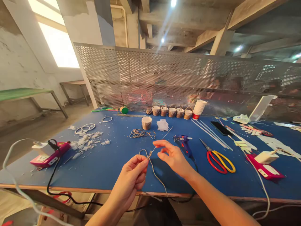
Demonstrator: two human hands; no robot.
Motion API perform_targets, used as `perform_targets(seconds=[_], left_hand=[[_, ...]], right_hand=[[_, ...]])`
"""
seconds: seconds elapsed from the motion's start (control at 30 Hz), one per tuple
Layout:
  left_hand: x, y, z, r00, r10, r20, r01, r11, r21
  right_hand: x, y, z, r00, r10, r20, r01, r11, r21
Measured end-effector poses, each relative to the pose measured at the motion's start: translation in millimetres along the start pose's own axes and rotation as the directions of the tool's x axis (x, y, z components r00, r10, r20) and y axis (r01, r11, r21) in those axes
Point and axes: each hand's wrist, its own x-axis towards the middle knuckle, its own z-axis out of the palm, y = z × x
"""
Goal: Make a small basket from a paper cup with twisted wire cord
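In the head view, the left hand (131,175) is closed, thumb and index finger pinched together on a length of pale twine (154,168) above the near part of the blue worktop (101,172). The twine makes a small loop just past those fingertips, beside the pinch, and a long tail slants down from it toward the near edge. The right hand (175,158) is held open with its fingers curved, thumb and index finger apart, to the right of the loop and slightly farther out. A thin straight stick (167,133) runs from near the pinch, past the right fingertips, and out beyond them; whether the right hand touches it cannot be told.

Beyond the hands lie a loose bundle of cord (142,134), a twine-wrapped cup (146,124) and a small pile of white pieces (162,125). To the right of these are a blue glue gun (185,145), then scissors (217,160) with one red and one yellow handle, their blades slightly parted. A row of small handled cups (172,113) stands near the perforated metal screen (141,72), beside a leaning stack of paper cups (199,108).
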Motion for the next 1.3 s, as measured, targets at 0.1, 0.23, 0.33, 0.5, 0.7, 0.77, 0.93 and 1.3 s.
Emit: perform_targets(seconds=[0.1, 0.23, 0.33, 0.5, 0.7, 0.77, 0.93, 1.3], left_hand=[[0.2, -3.0, -4.2, 0.999, -0.035, 0.011, 0.035, 0.999, -0.008], [2.0, -5.6, -10.2, 0.999, -0.049, 0.01, 0.049, 0.998, -0.035], [4.5, -6.8, -12.9, 0.997, -0.071, 0.019, 0.071, 0.996, -0.045], [7.5, -7.9, -13.9, 0.993, -0.111, 0.033, 0.112, 0.993, -0.046], [8.0, -8.3, -17.9, 0.998, -0.066, -0.018, 0.065, 0.995, -0.074], [9.3, -9.9, -19.8, 0.998, -0.054, -0.033, 0.051, 0.995, -0.081], [14.6, -16.1, -21.9, 0.996, -0.026, -0.086, 0.021, 0.998, -0.053], [21.6, 5.4, -30.5, 0.954, 0.19, -0.231, -0.194, 0.981, 0.004]], right_hand=[[10.6, 1.9, 7.3, 0.982, 0.023, 0.186, -0.053, 0.986, 0.159], [14.3, 4.8, 14.7, 0.953, 0.165, 0.253, -0.236, 0.929, 0.285], [16.9, 5.7, 18.1, 0.937, 0.243, 0.249, -0.32, 0.886, 0.337], [21.1, 8.8, 26.8, 0.897, 0.338, 0.284, -0.424, 0.839, 0.342], [14.4, 20.0, 34.2, 0.845, 0.441, 0.303, -0.521, 0.805, 0.282], [10.7, 22.7, 32.8, 0.841, 0.452, 0.297, -0.525, 0.812, 0.253], [1.4, 20.9, 27.8, 0.866, 0.432, 0.252, -0.479, 0.861, 0.172], [-48.2, 8.6, -36.4, 0.858, 0.492, 0.149, -0.458, 0.863, -0.213]])
